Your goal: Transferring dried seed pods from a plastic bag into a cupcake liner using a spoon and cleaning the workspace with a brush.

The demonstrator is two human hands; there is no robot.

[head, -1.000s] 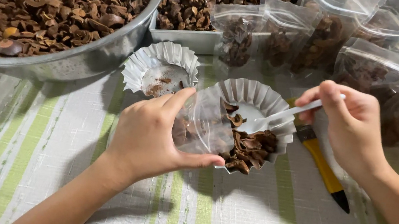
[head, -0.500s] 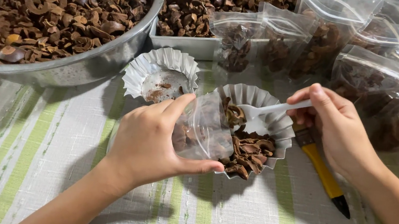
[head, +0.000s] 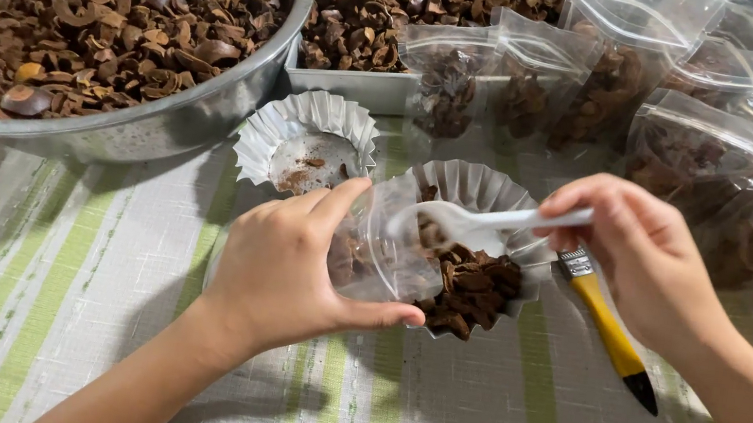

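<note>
Moved: white plastic spoon [head: 478, 224] now lower and further left than half a second ago, bowl at the mouth of the clear bag [head: 380, 256]; right hand [head: 640, 258] shifted left with it.
Left hand [head: 291, 263]: curled around the clear bag, thumb below, fingers on top, holding it tilted against the near fluted foil cup [head: 496, 199].
Right hand: closed on the spoon handle, pinched between thumb and fingers.
Dried brown shells [head: 474, 289]: heaped in the near foil cup, some already inside the bag.
Step in hand: apparently scooping shells into the bag.
Next move calls for: steady bag mouth, level spoon.
Nearby: second foil cup [head: 303, 137] far left of it, nearly bare; yellow-handled brush [head: 610, 333] right; big metal bowl [head: 204, 114] far left; filled bags [head: 610, 87] far right.
</note>
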